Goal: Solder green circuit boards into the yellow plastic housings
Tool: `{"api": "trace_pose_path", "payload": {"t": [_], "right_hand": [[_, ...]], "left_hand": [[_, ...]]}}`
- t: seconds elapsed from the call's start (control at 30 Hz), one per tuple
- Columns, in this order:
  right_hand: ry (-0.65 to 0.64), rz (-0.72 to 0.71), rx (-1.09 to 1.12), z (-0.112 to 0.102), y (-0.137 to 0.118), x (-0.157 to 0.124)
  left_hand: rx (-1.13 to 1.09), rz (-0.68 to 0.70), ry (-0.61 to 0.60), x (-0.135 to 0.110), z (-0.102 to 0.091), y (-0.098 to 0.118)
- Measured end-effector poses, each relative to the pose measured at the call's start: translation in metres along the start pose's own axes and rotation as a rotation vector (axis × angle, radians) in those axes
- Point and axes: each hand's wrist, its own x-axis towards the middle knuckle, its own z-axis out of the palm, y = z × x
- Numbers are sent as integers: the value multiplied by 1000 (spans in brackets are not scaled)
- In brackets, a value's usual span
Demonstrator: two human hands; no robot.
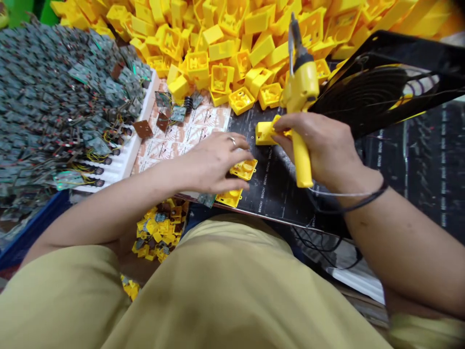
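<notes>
My right hand is wrapped around the handle of a yellow hot glue gun, its dark nozzle pointing up and away from me. Beside those fingertips, a yellow plastic housing sits on the black board; whether the fingers touch it is hard to tell. My left hand, with a ring on one finger, has thumb and fingers on either side of an open yellow casing with molded details inside. Just below the thumb, another yellow casing lies at the board's front edge, next to a small circuit board.
Yellow housings are heaped across the back. To the left, a white tray carries a dense mass of wired circuit boards. A black fan-like frame leans at right. Below the board's edge are more yellow parts and black cables.
</notes>
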Motion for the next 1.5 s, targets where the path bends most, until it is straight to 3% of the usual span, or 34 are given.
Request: {"api": "trace_pose_path", "payload": {"t": [0.1,0.17,0.23,0.3,0.37,0.4,0.43,0.53,0.6,0.7,0.87,1.03,1.1,1.2,1.27,1.37,1.5], "right_hand": [[70,-54,45,-7,-4,-26],[71,-39,49,-10,-4,-37],[69,-21,54,-10,-3,-44],[69,-10,54,-6,0,-48],[81,5,37,1,5,-49],[89,22,18,5,7,-49],[94,43,-6,10,8,-48],[91,82,-68,17,10,-46],[76,79,-89,14,7,-47],[59,71,-144,1,-3,-55],[53,-9,-183,-15,-19,-68],[-53,-81,36,-17,-14,-68],[-105,-90,163,-17,-7,-67],[-163,-130,300,-16,-4,-65],[-146,-131,295,-14,-8,-66],[-23,-51,203,-7,-22,-71],[67,13,139,9,-41,-74]], "left_hand": [[56,137,-39,-2,22,12],[102,140,-76,-16,22,18],[122,117,-190,-38,3,22],[79,97,-401,-57,-25,26],[-52,97,-626,-60,-47,26],[-86,93,-668,-53,-51,24],[-83,79,-650,-40,-49,20],[75,-125,-197,20,-15,-2],[35,-207,35,58,14,-16],[-121,-239,170,80,33,-23],[-347,-273,17,41,13,-4],[53,-510,-180,1,0,7],[86,-415,-155,-4,-3,2],[-15,-92,-85,-2,-2,-5],[-30,33,-130,3,1,-4],[66,-47,-201,5,8,7],[99,-169,-145,-2,17,27]]}}
